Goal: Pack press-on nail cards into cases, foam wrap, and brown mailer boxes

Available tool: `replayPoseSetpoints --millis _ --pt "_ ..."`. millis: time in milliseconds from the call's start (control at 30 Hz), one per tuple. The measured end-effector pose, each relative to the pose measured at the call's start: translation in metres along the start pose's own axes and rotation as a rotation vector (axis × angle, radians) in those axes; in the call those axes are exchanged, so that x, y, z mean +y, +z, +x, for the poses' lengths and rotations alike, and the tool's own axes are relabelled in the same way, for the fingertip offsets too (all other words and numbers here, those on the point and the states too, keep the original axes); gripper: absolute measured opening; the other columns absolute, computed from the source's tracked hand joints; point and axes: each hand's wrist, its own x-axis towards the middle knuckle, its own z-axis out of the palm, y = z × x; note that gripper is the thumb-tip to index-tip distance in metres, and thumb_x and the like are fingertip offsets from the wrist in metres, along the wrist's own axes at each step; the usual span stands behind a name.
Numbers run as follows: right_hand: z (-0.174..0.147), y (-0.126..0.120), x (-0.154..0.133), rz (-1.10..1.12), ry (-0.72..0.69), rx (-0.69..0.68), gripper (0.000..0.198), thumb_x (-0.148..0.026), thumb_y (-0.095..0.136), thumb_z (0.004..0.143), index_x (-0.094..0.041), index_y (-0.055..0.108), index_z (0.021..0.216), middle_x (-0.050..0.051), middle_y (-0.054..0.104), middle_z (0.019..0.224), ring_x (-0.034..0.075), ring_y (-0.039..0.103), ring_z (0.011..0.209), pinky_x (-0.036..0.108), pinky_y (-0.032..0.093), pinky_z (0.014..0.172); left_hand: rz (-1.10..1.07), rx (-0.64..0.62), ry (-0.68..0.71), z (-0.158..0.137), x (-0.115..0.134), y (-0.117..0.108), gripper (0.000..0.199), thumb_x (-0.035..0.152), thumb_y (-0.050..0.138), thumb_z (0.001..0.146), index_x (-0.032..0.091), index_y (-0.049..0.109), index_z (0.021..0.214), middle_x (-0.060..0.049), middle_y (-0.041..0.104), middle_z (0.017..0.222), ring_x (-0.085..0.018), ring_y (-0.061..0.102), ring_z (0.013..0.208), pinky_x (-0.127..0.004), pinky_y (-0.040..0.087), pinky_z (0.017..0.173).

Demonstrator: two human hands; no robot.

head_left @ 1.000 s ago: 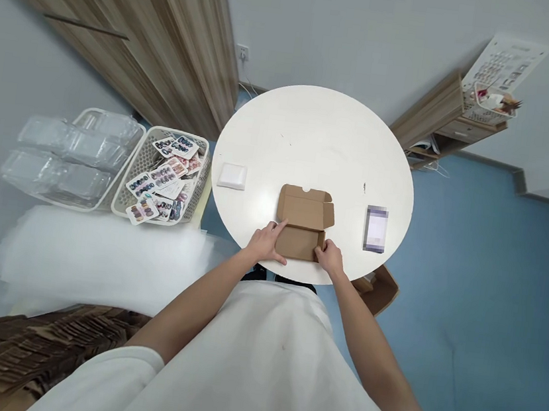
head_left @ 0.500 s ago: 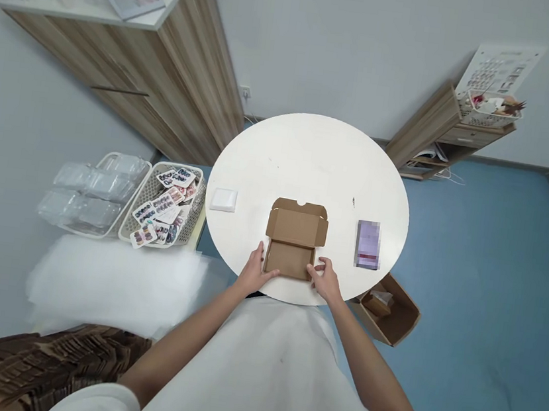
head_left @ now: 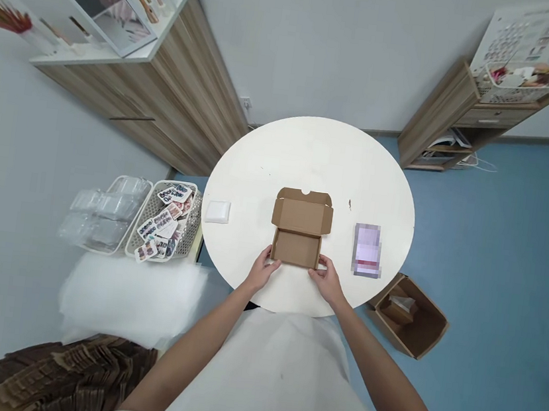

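A brown cardboard mailer box point(head_left: 296, 248) lies on the white round table in front of me, its lid raised and folded back away from me, its inside bare. My left hand point(head_left: 261, 270) grips the near left corner, fingers along the side and thumb at the front wall. At the near right corner, my right hand point(head_left: 326, 280) holds the box in the same way. Left of the box is a small white packet point(head_left: 217, 212). A purple item point(head_left: 368, 250), blurred by pixels, rests to the right.
Two white baskets stand left of the table, one with printed cards point(head_left: 165, 222), one with clear plastic packs point(head_left: 111, 209). White sheets point(head_left: 130, 298) and stacked flat brown cardboard point(head_left: 78, 378) are nearer. An open carton point(head_left: 411, 315) sits on the floor at right.
The box has slid away from the table's near edge, with both hands following it. My right hand has closed on the near right corner. The whole view has shifted slightly.
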Motion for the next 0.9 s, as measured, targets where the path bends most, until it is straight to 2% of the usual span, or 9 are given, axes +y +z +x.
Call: replayPoseSetpoints --millis 167,300,400,500,567,633,767,833,900 --pt "0.007 0.003 0.001 0.025 -0.043 0.02 0.061 -0.036 0.061 0.065 -0.023 0.037 0.12 0.009 0.044 0.122 0.015 0.059 0.084 0.037 0.046 0.083 -0.045 -0.014 -0.006 0.007 -0.006 0.001 0.065 0.034 0.053 0.076 0.02 0.026 0.133 -0.012 0.03 0.14 -0.025 0.031 0.126 -0.04 0.037 0.095" --pt "0.0 0.01 0.006 0.043 -0.019 0.144 0.065 -0.04 0.06 0.067 -0.026 0.031 0.123 0.009 0.041 0.123 0.017 0.057 0.086 0.037 0.046 0.082 0.004 -0.028 -0.027 0.002 -0.01 -0.003 0.065 0.034 0.055 0.076 0.019 0.026 0.133 -0.013 0.031 0.139 -0.024 0.032 0.126 -0.038 0.039 0.093" --pt "-0.017 0.019 0.01 0.041 -0.006 0.276 0.062 -0.042 0.057 0.069 -0.026 0.031 0.122 0.009 0.041 0.118 0.015 0.055 0.078 0.035 0.048 0.075 0.079 -0.002 -0.033 -0.006 -0.016 -0.017 0.059 0.034 0.054 0.077 0.019 0.032 0.13 -0.013 0.037 0.135 -0.023 0.041 0.119 -0.037 0.041 0.09" --pt "-0.037 0.032 0.01 0.027 -0.065 0.341 0.053 -0.043 0.055 0.071 -0.027 0.034 0.117 0.007 0.045 0.108 0.013 0.052 0.066 0.033 0.048 0.068 0.155 0.05 -0.043 -0.012 -0.027 -0.044 0.043 0.035 0.047 0.081 0.019 0.044 0.12 -0.011 0.049 0.122 -0.02 0.051 0.107 -0.036 0.045 0.085" --pt "-0.047 0.047 0.004 0.007 -0.108 0.311 0.047 -0.042 0.053 0.072 -0.026 0.037 0.113 0.006 0.048 0.101 0.012 0.049 0.062 0.032 0.047 0.063 0.183 0.107 -0.065 -0.01 -0.037 -0.068 0.038 0.036 0.046 0.081 0.018 0.049 0.114 -0.01 0.055 0.111 -0.019 0.055 0.098 -0.036 0.047 0.081" --pt "-0.052 0.068 -0.006 -0.036 -0.118 0.212 0.041 -0.042 0.052 0.073 -0.025 0.042 0.109 0.005 0.051 0.094 0.013 0.049 0.06 0.031 0.046 0.059 0.187 0.199 -0.083 -0.004 -0.046 -0.094 0.036 0.036 0.047 0.08 0.018 0.051 0.111 -0.01 0.056 0.105 -0.019 0.056 0.093 -0.036 0.048 0.077" --pt "-0.037 0.124 -0.034 -0.189 -0.067 -0.059 0.034 -0.041 0.052 0.074 -0.024 0.049 0.103 0.004 0.055 0.088 0.014 0.051 0.064 0.031 0.046 0.061 0.164 0.447 -0.098 0.02 -0.055 -0.145 0.044 0.036 0.048 0.078 0.017 0.045 0.117 -0.013 0.045 0.117 -0.019 0.053 0.096 -0.034 0.049 0.075" --pt "-0.018 0.153 -0.049 -0.256 -0.037 -0.134 0.035 -0.04 0.052 0.074 -0.025 0.049 0.105 0.005 0.056 0.093 0.014 0.053 0.069 0.032 0.046 0.067 0.116 0.461 -0.123 0.036 -0.055 -0.166 0.056 0.038 0.049 0.077 0.017 0.034 0.126 -0.015 0.034 0.127 -0.019 0.051 0.099 -0.032 0.048 0.078" --pt "0.006 0.179 -0.063 -0.295 -0.002 -0.154 0.037 -0.04 0.052 0.073 -0.025 0.049 0.107 0.005 0.055 0.098 0.015 0.054 0.072 0.033 0.047 0.069 0.077 0.437 -0.142 0.052 -0.054 -0.183 0.065 0.04 0.05 0.077 0.019 0.024 0.132 -0.015 0.028 0.132 -0.019 0.05 0.1 -0.033 0.047 0.081"
